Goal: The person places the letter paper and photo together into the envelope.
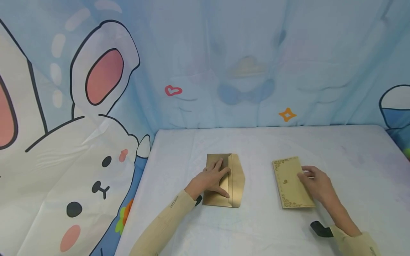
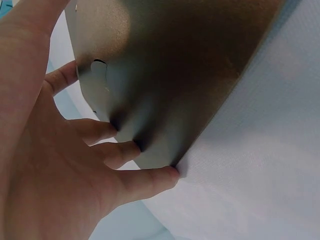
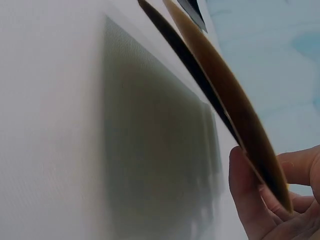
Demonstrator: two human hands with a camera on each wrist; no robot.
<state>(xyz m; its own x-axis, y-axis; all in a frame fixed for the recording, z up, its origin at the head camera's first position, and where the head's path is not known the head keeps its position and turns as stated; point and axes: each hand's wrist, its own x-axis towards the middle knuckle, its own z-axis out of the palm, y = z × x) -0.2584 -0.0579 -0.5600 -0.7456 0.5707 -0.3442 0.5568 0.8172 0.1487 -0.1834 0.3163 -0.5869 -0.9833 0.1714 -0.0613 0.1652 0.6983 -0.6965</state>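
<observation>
A gold envelope [image 1: 237,179] lies on the white-covered table, its pointed flap spread out to the right. My left hand [image 1: 209,180] rests on the envelope's body with fingers spread. In the left wrist view, those fingertips touch the shiny envelope [image 2: 210,55] near its edge. To the right, my right hand [image 1: 321,186] pinches the right edge of a pale gold card [image 1: 288,192] with decorated borders. The right wrist view shows the card [image 3: 232,97] edge-on, bowed and raised above the cloth, with two layers slightly apart between thumb and fingers.
A white cloth [image 1: 256,231] covers the table. Behind it hangs a blue printed curtain [image 1: 198,53], and a large cartoon rabbit print [image 1: 80,160] fills the left side. A dark strap [image 1: 321,229] sticks out by the right sleeve.
</observation>
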